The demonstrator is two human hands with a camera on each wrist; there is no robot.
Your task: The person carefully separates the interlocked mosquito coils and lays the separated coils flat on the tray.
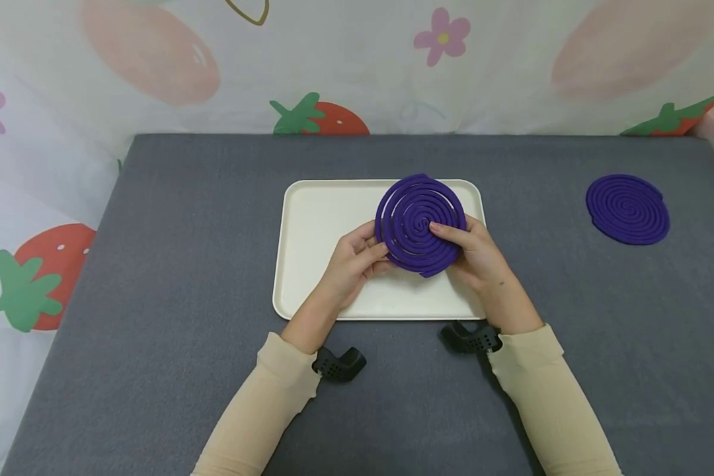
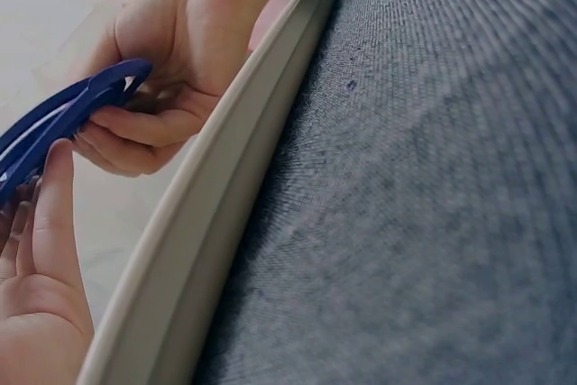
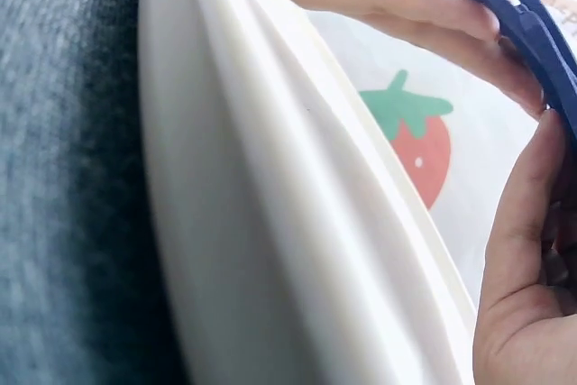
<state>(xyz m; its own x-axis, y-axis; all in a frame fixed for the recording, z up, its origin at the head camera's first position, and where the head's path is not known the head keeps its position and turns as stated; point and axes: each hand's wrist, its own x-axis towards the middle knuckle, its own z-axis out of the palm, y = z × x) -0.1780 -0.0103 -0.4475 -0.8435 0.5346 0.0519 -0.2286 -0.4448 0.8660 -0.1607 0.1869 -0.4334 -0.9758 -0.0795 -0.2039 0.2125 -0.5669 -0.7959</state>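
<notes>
A purple spiral mosquito coil [image 1: 406, 210], with rings nested inside one another and small gaps between some of them, is held up above a cream tray [image 1: 309, 205] in the head view. My left hand [image 1: 352, 266] pinches its left edge, thumb on the near side. From the right, my right hand [image 1: 483, 259] grips it, its thumb laid across the face toward the centre and the other fingers mostly hidden behind. In the left wrist view the coil [image 2: 54, 123] appears edge-on between both hands. The right wrist view catches only part of the coil [image 3: 532, 38].
A second purple coil [image 1: 628, 210] lies flat on the grey cloth-covered table [image 1: 172, 264], right of the tray. Behind the table hangs a white curtain [image 1: 387, 59] printed with strawberries and flowers. Black wrist devices [image 1: 340, 365] sit at both cuffs.
</notes>
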